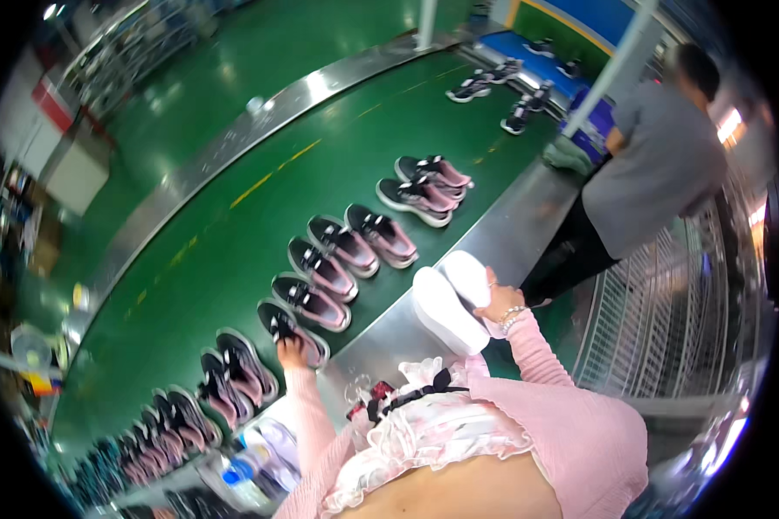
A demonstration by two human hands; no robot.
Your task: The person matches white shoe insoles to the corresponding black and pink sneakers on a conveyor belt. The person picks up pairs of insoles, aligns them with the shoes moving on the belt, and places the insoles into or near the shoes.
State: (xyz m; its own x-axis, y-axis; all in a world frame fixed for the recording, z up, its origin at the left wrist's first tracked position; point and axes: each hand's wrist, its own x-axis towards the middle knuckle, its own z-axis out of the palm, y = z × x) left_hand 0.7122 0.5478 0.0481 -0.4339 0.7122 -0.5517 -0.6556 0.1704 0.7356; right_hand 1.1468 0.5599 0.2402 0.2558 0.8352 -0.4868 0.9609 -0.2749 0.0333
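My left hand [292, 353] is at the heel of a black and pink sneaker [279, 322] on the green conveyor belt. Its fingers appear closed over the back of the shoe, partly hidden inside the opening. Close to my body, my right hand [498, 303] grips white sole-shaped pieces [446, 316] by the right side. Two of these pieces lie side by side above the metal ledge, and the fingers underneath are hidden. Beaded bracelets circle that wrist. More black and pink sneakers [312, 303] stand on the belt just beyond my left hand.
The metal ledge [372, 346] runs along the belt's near side. Rows of sneakers [177, 424] continue to the lower left, near a blue-capped bottle [236, 474]. A person in grey [653, 164] stands to the right, beside a wire rack [658, 320]. Shoes [485, 80] sit farther up the belt.
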